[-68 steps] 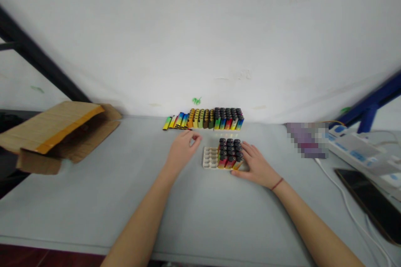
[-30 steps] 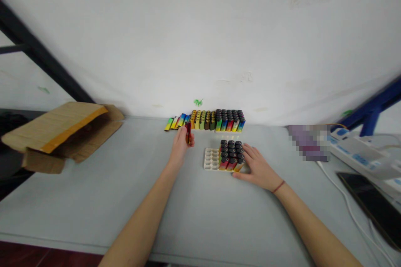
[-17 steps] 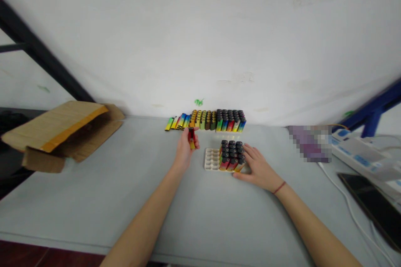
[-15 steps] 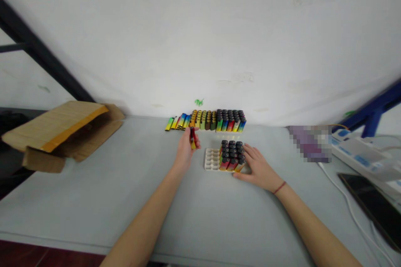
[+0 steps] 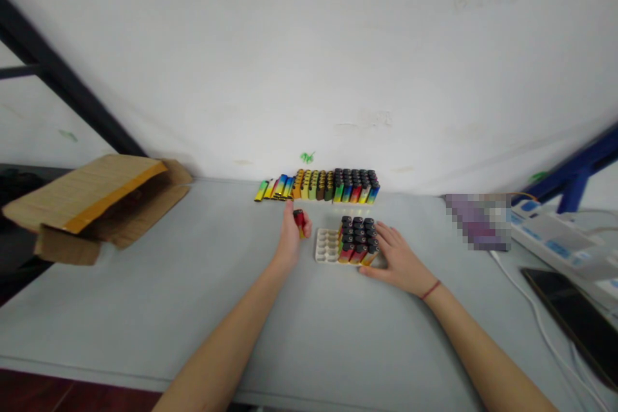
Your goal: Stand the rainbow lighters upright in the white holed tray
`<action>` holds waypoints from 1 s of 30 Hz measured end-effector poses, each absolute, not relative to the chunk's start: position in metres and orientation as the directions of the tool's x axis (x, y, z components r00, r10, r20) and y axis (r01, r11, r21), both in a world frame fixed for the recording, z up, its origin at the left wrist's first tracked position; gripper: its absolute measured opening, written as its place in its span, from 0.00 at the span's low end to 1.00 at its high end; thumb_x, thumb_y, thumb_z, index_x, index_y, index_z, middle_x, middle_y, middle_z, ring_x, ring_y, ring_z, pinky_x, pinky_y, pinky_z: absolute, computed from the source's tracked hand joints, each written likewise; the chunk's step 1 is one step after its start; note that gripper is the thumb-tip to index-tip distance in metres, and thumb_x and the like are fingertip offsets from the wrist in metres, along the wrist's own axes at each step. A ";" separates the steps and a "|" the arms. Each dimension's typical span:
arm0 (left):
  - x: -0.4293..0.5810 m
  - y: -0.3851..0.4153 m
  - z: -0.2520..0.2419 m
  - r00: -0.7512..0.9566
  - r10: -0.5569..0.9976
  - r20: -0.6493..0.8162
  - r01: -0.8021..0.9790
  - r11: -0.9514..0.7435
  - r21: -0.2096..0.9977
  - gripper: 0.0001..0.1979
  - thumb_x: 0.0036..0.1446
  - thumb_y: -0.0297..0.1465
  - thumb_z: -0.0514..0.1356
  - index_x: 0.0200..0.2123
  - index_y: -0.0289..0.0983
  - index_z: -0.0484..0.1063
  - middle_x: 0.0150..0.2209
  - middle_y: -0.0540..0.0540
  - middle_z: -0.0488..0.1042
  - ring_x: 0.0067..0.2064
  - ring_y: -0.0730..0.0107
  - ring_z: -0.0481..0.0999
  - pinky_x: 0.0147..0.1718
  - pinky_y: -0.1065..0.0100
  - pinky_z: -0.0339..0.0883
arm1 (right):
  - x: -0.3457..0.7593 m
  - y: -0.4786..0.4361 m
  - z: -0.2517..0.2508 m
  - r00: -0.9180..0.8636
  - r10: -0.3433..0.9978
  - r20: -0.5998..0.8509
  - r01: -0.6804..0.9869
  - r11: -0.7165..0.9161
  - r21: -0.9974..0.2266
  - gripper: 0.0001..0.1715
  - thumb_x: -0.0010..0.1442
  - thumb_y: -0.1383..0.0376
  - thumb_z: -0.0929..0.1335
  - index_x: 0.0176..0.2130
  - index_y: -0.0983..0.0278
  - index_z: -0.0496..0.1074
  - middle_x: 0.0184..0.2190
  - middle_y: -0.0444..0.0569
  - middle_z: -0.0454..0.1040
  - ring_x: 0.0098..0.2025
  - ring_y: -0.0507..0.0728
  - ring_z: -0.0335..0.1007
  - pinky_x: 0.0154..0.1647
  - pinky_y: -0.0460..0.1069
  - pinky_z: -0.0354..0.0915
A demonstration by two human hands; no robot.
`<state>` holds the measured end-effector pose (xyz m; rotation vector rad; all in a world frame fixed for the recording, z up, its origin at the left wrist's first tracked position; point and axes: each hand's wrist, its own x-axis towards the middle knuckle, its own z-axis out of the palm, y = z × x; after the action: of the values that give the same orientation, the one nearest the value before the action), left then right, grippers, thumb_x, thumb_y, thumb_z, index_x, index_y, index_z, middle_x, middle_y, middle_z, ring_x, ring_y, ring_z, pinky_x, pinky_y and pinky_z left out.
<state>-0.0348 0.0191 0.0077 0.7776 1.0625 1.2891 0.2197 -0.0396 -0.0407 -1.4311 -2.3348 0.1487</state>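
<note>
My left hand (image 5: 290,236) is closed on a red and yellow lighter (image 5: 300,223), held upright just left of a white slotted tray (image 5: 324,246). The tray's right part is filled with several black-capped lighters (image 5: 357,238); its left slots are bare. My right hand (image 5: 396,256) rests with fingers spread against the tray's right side, holding nothing. A row of colourful lighters (image 5: 319,185) stands along the wall behind the tray, some lying flat at its left end.
An open cardboard box (image 5: 91,203) lies on its side at the table's left. At the right are a blurred purple object (image 5: 476,221), a white power strip (image 5: 560,241) with cables, and a dark phone (image 5: 572,315). The grey table (image 5: 145,309) ends at the white wall.
My left hand picked a lighter from the row's left end and carried it right and down towards the tray. My right hand stayed at the tray.
</note>
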 end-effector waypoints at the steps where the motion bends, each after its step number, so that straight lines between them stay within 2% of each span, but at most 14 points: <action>1: -0.035 0.019 0.007 -0.045 0.982 -0.185 -0.350 0.158 0.923 0.33 0.60 0.59 0.48 0.16 0.39 0.59 0.12 0.54 0.53 0.15 0.78 0.54 0.17 0.73 0.53 | 0.220 -0.040 -0.041 -0.397 0.876 0.275 0.833 0.470 -0.291 0.50 0.57 0.37 0.68 0.63 0.67 0.64 0.64 0.68 0.64 0.67 0.75 0.56 0.65 0.73 0.54; 6: -0.036 0.019 0.008 -0.095 0.968 -0.231 -0.279 0.197 0.940 0.30 0.63 0.52 0.46 0.15 0.39 0.56 0.12 0.57 0.46 0.14 0.80 0.46 0.14 0.74 0.42 | 0.220 -0.039 -0.040 -0.396 0.880 0.261 0.842 0.462 -0.278 0.52 0.56 0.36 0.68 0.63 0.70 0.64 0.64 0.70 0.63 0.67 0.75 0.56 0.66 0.72 0.54; 9: -0.037 0.019 0.009 -0.102 0.970 -0.221 -0.256 0.189 0.948 0.28 0.64 0.47 0.47 0.15 0.39 0.56 0.11 0.56 0.47 0.14 0.80 0.45 0.14 0.75 0.41 | 0.220 -0.039 -0.040 -0.399 0.879 0.261 0.844 0.463 -0.270 0.52 0.56 0.36 0.68 0.63 0.71 0.64 0.64 0.70 0.63 0.67 0.76 0.56 0.66 0.72 0.54; 13: -0.037 0.019 0.007 -0.123 0.977 -0.172 -0.247 0.138 0.959 0.25 0.61 0.45 0.50 0.16 0.38 0.57 0.12 0.56 0.49 0.14 0.80 0.47 0.14 0.76 0.42 | 0.220 -0.039 -0.041 -0.402 0.873 0.275 0.836 0.473 -0.277 0.51 0.56 0.37 0.67 0.63 0.69 0.64 0.64 0.69 0.64 0.67 0.75 0.56 0.65 0.73 0.54; 23: -0.038 0.021 0.009 -0.184 0.960 -0.213 -0.304 0.151 0.941 0.20 0.59 0.43 0.51 0.19 0.39 0.57 0.13 0.57 0.49 0.14 0.80 0.46 0.13 0.76 0.41 | 0.221 -0.039 -0.042 -0.402 0.873 0.275 0.835 0.473 -0.281 0.50 0.57 0.37 0.67 0.64 0.67 0.63 0.64 0.68 0.63 0.67 0.75 0.56 0.65 0.73 0.54; 26: -0.038 0.020 0.011 -0.175 0.957 -0.231 -0.355 0.158 0.922 0.21 0.60 0.46 0.51 0.20 0.40 0.57 0.13 0.58 0.48 0.14 0.80 0.47 0.13 0.76 0.42 | 0.221 -0.039 -0.042 -0.403 0.873 0.275 0.835 0.474 -0.280 0.50 0.57 0.37 0.67 0.64 0.67 0.63 0.64 0.67 0.63 0.67 0.75 0.56 0.65 0.73 0.54; 30: -0.038 0.021 0.012 -0.129 0.971 -0.202 -0.421 0.131 0.898 0.26 0.61 0.53 0.49 0.20 0.39 0.60 0.13 0.58 0.50 0.14 0.79 0.51 0.15 0.74 0.48 | 0.221 -0.039 -0.043 -0.400 0.870 0.289 0.835 0.476 -0.276 0.49 0.56 0.37 0.68 0.63 0.66 0.64 0.64 0.66 0.64 0.67 0.75 0.57 0.65 0.72 0.55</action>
<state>-0.0382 0.0207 0.0123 0.6866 1.0845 1.3718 0.2207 -0.0389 -0.0430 -1.4262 -2.3365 0.1216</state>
